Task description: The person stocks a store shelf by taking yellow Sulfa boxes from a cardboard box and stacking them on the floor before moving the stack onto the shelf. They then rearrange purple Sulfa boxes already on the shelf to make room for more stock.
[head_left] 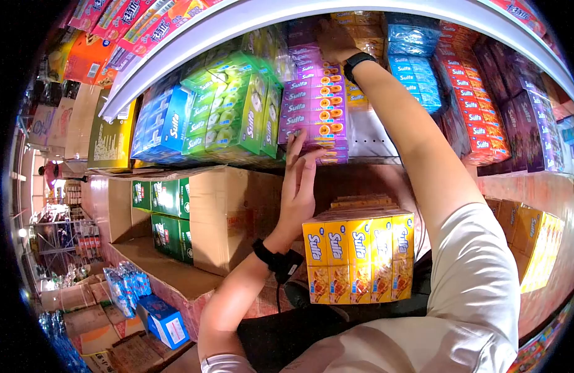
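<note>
A stack of purple Sulfa boxes (312, 102) with round orange fruit pictures stands on the shelf in the head view. My left hand (299, 177) rests against its lower front, fingers stretched out and apart. Deep at the back of the stack is my right hand (333, 42), reaching over from the right; shade hides its fingers. Below my hands, a block of yellow Sulfa boxes (359, 258) sits in front of my body, touched by neither hand. Beside the purple stack lies a bare strip of white perforated shelf (373, 133), with yellow boxes (356, 93) behind it.
Green boxes (228, 115) and blue boxes (163, 124) line the shelf's left; light-blue boxes (414, 78) and red boxes (476, 112) its right. A white shelf edge (237, 28) arches above my hands. An opened carton (228, 217) holding green boxes stands left.
</note>
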A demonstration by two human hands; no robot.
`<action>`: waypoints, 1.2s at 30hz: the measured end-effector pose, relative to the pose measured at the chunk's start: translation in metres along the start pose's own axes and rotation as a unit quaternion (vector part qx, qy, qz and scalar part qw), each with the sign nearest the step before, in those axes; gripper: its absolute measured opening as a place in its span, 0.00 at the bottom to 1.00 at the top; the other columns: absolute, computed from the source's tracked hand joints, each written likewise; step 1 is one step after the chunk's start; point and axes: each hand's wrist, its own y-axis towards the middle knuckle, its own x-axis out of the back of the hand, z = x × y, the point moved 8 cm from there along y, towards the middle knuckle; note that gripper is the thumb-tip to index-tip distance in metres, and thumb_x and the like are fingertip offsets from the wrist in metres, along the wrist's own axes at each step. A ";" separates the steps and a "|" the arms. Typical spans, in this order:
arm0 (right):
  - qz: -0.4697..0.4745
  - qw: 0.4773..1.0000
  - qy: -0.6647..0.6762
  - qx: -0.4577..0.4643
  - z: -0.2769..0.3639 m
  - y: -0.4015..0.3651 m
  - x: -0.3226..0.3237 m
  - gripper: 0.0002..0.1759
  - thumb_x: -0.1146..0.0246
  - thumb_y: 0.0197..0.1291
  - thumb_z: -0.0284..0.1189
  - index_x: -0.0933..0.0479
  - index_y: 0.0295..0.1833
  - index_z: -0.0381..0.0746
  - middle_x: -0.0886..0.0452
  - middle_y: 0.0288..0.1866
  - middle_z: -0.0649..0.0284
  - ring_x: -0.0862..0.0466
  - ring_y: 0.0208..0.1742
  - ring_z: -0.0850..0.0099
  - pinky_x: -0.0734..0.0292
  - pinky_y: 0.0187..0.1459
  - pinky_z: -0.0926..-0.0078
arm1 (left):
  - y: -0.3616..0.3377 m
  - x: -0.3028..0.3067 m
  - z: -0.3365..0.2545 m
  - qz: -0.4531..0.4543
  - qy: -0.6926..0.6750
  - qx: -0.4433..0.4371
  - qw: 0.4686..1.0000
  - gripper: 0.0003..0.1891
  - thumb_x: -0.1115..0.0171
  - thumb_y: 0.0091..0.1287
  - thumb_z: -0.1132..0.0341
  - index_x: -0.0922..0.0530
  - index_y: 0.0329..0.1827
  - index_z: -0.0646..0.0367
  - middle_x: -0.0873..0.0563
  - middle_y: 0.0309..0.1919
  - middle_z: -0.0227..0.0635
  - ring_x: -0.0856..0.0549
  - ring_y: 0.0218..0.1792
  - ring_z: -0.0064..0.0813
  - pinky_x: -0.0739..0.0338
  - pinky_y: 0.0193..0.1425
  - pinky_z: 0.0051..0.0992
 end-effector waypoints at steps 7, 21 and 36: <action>-0.095 0.995 0.014 0.024 0.002 0.005 0.027 0.40 0.25 0.38 0.39 0.25 0.62 0.38 0.30 0.67 0.49 0.28 0.67 0.52 0.29 0.65 0.55 | 0.001 -0.002 0.001 -0.003 0.007 0.005 1.000 0.20 0.61 0.80 0.61 0.20 0.55 0.60 0.38 0.76 0.41 0.44 0.78 0.39 0.54 0.80 0.36; -0.220 0.960 0.120 -0.122 -0.021 -0.025 0.093 0.27 0.57 0.72 0.44 0.27 0.66 0.42 0.25 0.67 0.51 0.28 0.69 0.56 0.36 0.69 0.56 | 0.000 0.000 0.003 0.000 -0.007 0.021 1.000 0.20 0.61 0.80 0.59 0.20 0.56 0.58 0.37 0.76 0.40 0.44 0.77 0.39 0.54 0.79 0.36; -0.283 0.923 0.245 -0.093 -0.017 -0.017 0.100 0.26 0.57 0.72 0.42 0.28 0.66 0.41 0.26 0.68 0.51 0.27 0.67 0.54 0.34 0.67 0.55 | 0.001 -0.001 0.005 -0.003 -0.013 0.029 0.999 0.20 0.60 0.79 0.59 0.19 0.54 0.60 0.37 0.75 0.41 0.43 0.77 0.39 0.54 0.79 0.36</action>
